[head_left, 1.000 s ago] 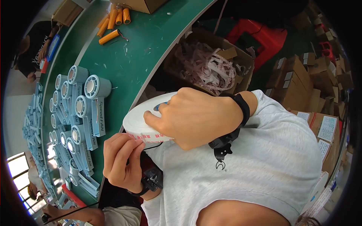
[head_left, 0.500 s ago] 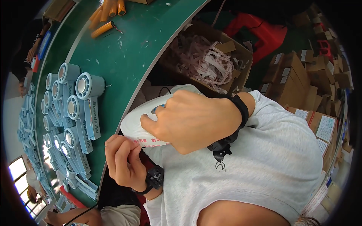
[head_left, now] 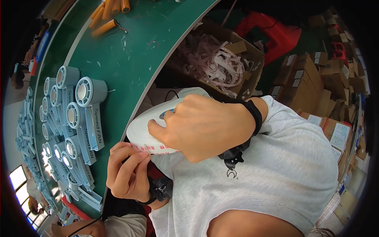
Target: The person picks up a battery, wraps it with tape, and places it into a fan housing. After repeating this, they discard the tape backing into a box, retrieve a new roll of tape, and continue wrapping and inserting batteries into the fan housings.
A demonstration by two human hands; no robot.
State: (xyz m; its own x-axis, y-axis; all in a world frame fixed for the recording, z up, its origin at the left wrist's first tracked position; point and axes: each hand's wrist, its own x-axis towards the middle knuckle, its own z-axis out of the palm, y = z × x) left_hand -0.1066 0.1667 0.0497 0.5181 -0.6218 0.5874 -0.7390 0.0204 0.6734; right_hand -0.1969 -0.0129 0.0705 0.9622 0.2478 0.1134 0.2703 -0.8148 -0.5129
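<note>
A flat white roll of tape (head_left: 143,122) with red print along its edge lies tilted in front of my shirt. My right hand (head_left: 205,126) grips it from above, with its fingers curled at the blue-lined core and the thumb lying across the roll's face. At the roll's lower left edge, my left hand (head_left: 128,170) is closed, thumb and fingertips pinching the printed tape there. The fingers partly hide the pinched bit. Both wrists wear black bands.
Light blue handheld fans (head_left: 85,114) lie in rows on the green table (head_left: 130,51) at the left. Orange cylindrical cells (head_left: 104,28) with wires lie at its far end. An open carton (head_left: 252,79) of tangled backing strips stands beyond the table edge, near a red stool (head_left: 272,35) and stacked cartons (head_left: 302,79).
My left hand has shifted slightly left and turned, and more of the printed tape shows by its fingertips. My right hand and the roll stay almost in place.
</note>
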